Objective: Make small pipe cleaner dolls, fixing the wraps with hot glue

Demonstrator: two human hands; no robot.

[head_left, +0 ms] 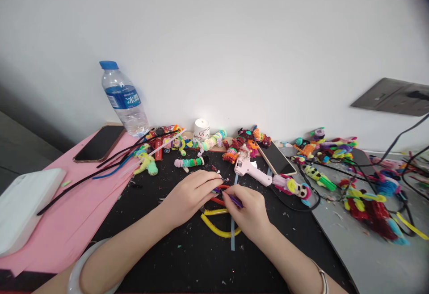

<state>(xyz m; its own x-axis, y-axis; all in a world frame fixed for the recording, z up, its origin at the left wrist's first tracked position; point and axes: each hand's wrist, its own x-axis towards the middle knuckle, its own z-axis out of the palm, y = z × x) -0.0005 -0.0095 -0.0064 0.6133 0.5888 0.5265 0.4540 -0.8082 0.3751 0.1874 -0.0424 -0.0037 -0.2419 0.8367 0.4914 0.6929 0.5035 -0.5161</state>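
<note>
My left hand [192, 194] and my right hand [247, 207] meet over the black mat, their fingers closed in a pinch. Between them runs a purple pipe cleaner [237, 201], mostly hidden by the fingers. Just beneath lies a red pipe cleaner [217, 201], partly covered by my hands. A bent yellow pipe cleaner [216, 230] rests on the mat below them. Crossing under it is a pale translucent strip [232, 238]. A pink glue gun [253, 171] lies beyond my right hand, its nozzle end toward the wall.
A water bottle [123, 102] leans by the wall, near a dark phone [98, 144] and a white box [28, 209] on pink paper [83, 195]. Another phone [276, 157], a paper cup [201, 128] and several fuzzy figures [191, 162] line the back. Cables [405, 173] trail at right.
</note>
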